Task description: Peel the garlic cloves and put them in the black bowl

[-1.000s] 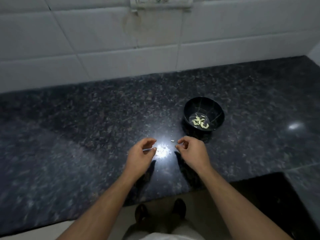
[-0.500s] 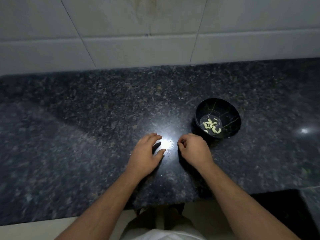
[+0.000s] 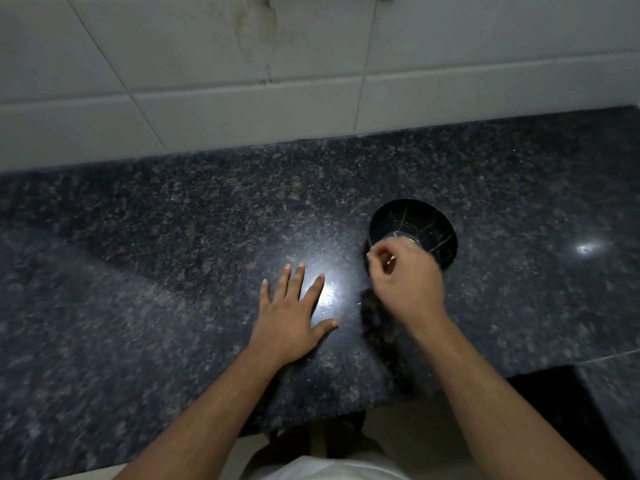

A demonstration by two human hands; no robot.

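Right hand [image 3: 405, 275] is hovering at the black bowl's [image 3: 434, 223] near rim, its grip curling narrow around something small and pale, likely a garlic clove [image 3: 391, 259], ready to drop. Left hand [image 3: 294, 306] is lying flat, fingers spread, steadying on the tabletop [image 3: 173, 237].

Bowl [image 3: 420, 220] on counter [image 3: 173, 254], right of centre

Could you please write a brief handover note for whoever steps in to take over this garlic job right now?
Left hand: flat on the granite counter, fingers spread, holding nothing.
Right hand: fingers curled, at the near rim of the black bowl; something small and pale shows between them, too blurred to name.
Done: cannot judge; the hand hides the bowl's bottom.
Left: release into the bowl; no unpeeled cloves are visible on the counter.
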